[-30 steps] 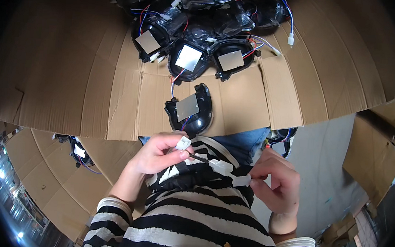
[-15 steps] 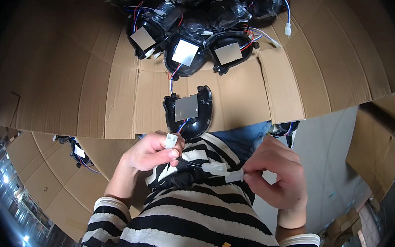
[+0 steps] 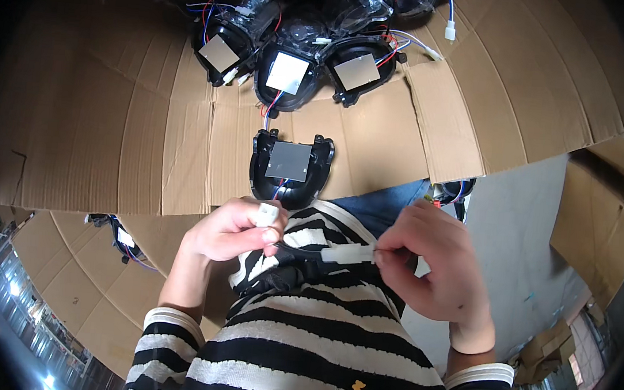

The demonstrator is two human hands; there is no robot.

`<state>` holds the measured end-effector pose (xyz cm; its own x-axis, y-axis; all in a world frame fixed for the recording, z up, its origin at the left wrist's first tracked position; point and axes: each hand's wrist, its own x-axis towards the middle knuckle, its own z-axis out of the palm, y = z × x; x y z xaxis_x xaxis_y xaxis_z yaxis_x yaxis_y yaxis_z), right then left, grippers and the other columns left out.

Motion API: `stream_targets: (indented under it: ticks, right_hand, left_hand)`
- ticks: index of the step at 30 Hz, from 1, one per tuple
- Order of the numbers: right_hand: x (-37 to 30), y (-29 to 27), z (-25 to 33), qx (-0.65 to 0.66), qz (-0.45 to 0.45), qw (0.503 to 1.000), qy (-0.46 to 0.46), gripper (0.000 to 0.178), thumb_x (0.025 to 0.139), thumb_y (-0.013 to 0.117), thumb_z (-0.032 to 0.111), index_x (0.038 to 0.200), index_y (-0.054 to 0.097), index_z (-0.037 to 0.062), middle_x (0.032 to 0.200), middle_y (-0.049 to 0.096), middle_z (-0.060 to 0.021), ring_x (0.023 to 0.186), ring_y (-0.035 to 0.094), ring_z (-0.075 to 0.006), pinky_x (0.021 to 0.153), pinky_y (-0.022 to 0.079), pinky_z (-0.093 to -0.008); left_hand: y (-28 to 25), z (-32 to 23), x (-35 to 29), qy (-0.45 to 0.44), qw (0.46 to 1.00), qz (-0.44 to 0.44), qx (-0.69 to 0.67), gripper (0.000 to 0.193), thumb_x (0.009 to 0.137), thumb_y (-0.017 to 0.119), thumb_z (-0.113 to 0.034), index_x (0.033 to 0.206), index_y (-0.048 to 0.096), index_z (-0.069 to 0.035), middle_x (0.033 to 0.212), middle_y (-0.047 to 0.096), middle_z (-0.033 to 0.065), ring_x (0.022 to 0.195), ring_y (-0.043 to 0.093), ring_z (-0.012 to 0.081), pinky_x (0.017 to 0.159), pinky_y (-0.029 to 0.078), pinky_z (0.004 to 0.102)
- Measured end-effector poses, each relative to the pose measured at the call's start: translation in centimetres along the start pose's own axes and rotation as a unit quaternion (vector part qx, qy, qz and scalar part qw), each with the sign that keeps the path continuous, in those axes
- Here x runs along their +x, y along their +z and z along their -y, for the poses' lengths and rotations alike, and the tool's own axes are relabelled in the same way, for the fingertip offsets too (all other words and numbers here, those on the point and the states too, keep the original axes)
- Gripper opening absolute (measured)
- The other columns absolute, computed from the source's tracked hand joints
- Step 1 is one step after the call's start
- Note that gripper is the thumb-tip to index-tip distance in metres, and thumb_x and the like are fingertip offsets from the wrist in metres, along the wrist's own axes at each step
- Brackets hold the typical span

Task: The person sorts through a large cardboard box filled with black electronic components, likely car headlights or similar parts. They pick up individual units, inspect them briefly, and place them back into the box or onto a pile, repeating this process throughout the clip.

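Between finger and thumb, my left hand (image 3: pixel 230 231) pinches a white plastic connector (image 3: pixel 267 214) on wires. A dark cable (image 3: pixel 299 253) runs from beside that hand to a pair of white plug connectors (image 3: pixel 345 254), which lie end to end in line. My right hand (image 3: pixel 434 267) grips the right end of this pair with its fingertips; how far the two halves are pushed together is hard to tell. Just beyond my hands, a curved black plastic housing (image 3: pixel 259 172) bears a square silver plate (image 3: pixel 289 161). Its red and blue wires run down toward my left hand.
On the cardboard (image 3: pixel 374 148) ahead, several similar black housings (image 3: pixel 284 102) with silver plates, wires and white connectors are piled at the far side. More such parts (image 3: pixel 124 237) show at the lower left. A cardboard box (image 3: pixel 603 218) stands at the right over grey floor.
The two plug connectors, angled to each other before, now lie in a straight line. My right hand has moved slightly up and left. The near housing has turned a little.
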<state>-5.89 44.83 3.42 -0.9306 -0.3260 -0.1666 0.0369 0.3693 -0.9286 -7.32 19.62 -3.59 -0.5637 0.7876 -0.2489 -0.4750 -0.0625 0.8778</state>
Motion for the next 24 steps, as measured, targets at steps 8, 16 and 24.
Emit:
stream_targets:
  ticks: [8, 16, 24]
  right_hand:
    - [0.9, -0.7, -0.6, 0.017, 0.02, 0.999, 0.023, 0.011, 0.063, 0.058, -0.004, 0.067, 0.052, 0.0039, 0.061, 0.049, -0.0046, 0.056, 0.046, -0.0185, 0.049, 0.036, -0.0277]
    - [-1.0, -1.9, -2.4, 0.076, -0.032, 0.996, 0.037, 0.013, 0.062, 0.057, -0.007, 0.07, 0.054, 0.0026, 0.061, 0.049, -0.0019, 0.056, 0.044, -0.0136, 0.051, 0.032, -0.0237]
    - [-0.2, -0.2, -2.1, 0.039, 0.033, 0.999, 0.004, 0.013, 0.064, 0.059, -0.006, 0.071, 0.054, 0.003, 0.062, 0.051, -0.0028, 0.056, 0.046, -0.0155, 0.05, 0.035, -0.025]
  left_hand:
    - [0.3, -0.2, -1.0, 0.025, 0.993, -0.112, -0.011, 0.018, 0.086, 0.047, -0.013, 0.073, 0.05, 0.0, 0.067, 0.05, 0.003, 0.062, 0.044, 0.0097, 0.056, 0.037, 0.0222]
    - [2.5, -12.3, -22.9, 0.336, 0.761, -0.532, 0.156, 0.029, 0.083, 0.044, -0.023, 0.058, 0.044, -0.009, 0.072, 0.046, 0.0034, 0.073, 0.045, 0.0188, 0.073, 0.041, 0.0417]
    - [-7.2, -9.4, -42.7, 0.337, 0.49, -0.783, 0.183, 0.016, 0.085, 0.047, -0.016, 0.087, 0.053, -0.002, 0.06, 0.044, -0.0018, 0.05, 0.036, 0.007, 0.049, 0.032, 0.0189]
